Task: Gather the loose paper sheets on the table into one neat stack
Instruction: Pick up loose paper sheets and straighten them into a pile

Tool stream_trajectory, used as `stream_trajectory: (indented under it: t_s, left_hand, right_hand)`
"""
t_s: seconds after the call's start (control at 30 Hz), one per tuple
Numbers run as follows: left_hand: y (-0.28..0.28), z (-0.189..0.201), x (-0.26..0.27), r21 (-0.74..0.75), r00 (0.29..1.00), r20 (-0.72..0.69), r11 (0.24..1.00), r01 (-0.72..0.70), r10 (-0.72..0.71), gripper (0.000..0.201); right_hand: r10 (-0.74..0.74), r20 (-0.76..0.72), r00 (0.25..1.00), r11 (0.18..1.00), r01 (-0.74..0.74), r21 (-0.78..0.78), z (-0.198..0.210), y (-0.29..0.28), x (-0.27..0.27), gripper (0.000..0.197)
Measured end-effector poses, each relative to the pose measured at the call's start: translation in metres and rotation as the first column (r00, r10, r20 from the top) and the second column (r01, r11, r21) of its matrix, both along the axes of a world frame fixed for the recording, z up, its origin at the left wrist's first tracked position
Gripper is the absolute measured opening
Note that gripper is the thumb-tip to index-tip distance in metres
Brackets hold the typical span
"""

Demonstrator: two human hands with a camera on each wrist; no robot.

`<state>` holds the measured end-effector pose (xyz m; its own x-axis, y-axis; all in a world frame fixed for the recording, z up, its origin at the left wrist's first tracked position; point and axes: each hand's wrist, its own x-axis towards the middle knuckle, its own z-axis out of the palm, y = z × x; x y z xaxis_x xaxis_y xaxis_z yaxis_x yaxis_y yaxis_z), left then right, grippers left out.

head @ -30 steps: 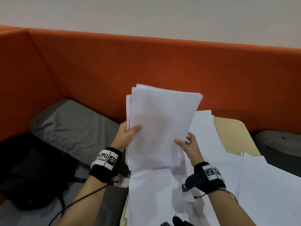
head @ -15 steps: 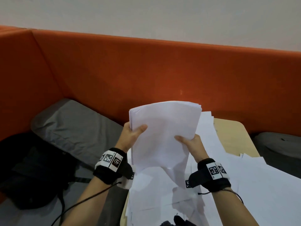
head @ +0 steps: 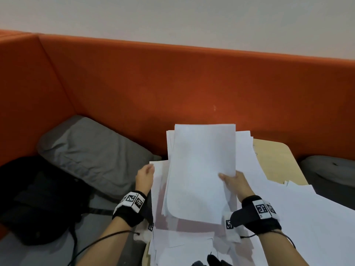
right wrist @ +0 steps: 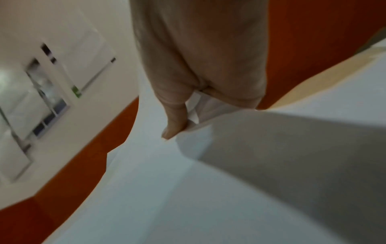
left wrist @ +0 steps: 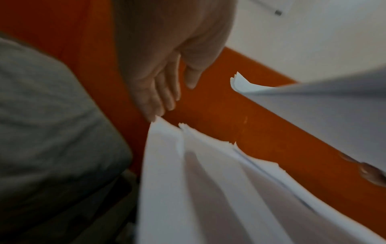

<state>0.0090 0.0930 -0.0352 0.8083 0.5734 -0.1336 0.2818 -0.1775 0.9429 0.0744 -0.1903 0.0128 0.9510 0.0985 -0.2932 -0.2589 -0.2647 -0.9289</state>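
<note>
While the right hand (head: 235, 184) pinches a bundle of sheets (head: 199, 169) at its right edge, thumb on top and fingers hidden underneath, the bundle tilts above the left side of the surface (head: 272, 162), its near end drooping toward the loose papers (head: 307, 217) spread below. Its edges are uneven, with a few sheets sticking out at the top left. At the left edge of the surface, the left hand (head: 145, 177) has a spread grip, fingers (left wrist: 165, 99) straight and close together, their tips touching the corner of a lower sheet (left wrist: 165, 148). More loose papers cover the near and right parts of the surface, leaving bare wood at the far right corner. Beside the left edge lie a gray cushion (head: 92, 150) and a black bag (head: 38, 198), with an orange backrest (head: 172, 83) behind.
</note>
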Motion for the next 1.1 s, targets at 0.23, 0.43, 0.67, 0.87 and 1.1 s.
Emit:
stream_trajectory:
  t_s: [0.23,0.43,0.67,0.87,1.1]
  left_hand:
    - [0.002,-0.047,-0.009,0.044,0.933,-0.321,0.982,0.185,-0.162,0.030]
    - [-0.009,-0.025,-0.005,0.231,0.987,-0.133,0.966,0.119,-0.090,0.030]
    - [-0.014,-0.033,-0.009,-0.013,0.971,-0.122,0.979,0.204,-0.204,0.032]
    - [-0.028,-0.009,-0.013,-0.269,0.964,0.039,0.926,0.263,-0.263,0.036]
    - [-0.020,0.097,-0.009,-0.270,0.862,0.398,0.858,0.436,-0.313,0.023]
  right_hand:
    - [0.119,-0.169,0.978,0.956,-0.159,-0.247,-0.074,0.001,-0.010,0.032]
    - [0.116,-0.168,0.979,0.955,-0.156,-0.252,-0.084,-0.001,-0.003,0.039]
    - [0.118,-0.151,0.982,0.956,-0.153,-0.249,-0.086,0.000,-0.003,0.033]
    - [0.188,-0.093,0.978,0.967,-0.201,-0.154,-0.072,0.023,-0.015,0.023]
    - [0.049,0.086,0.995,0.968,-0.069,0.243,0.002,0.035,-0.011,0.044]
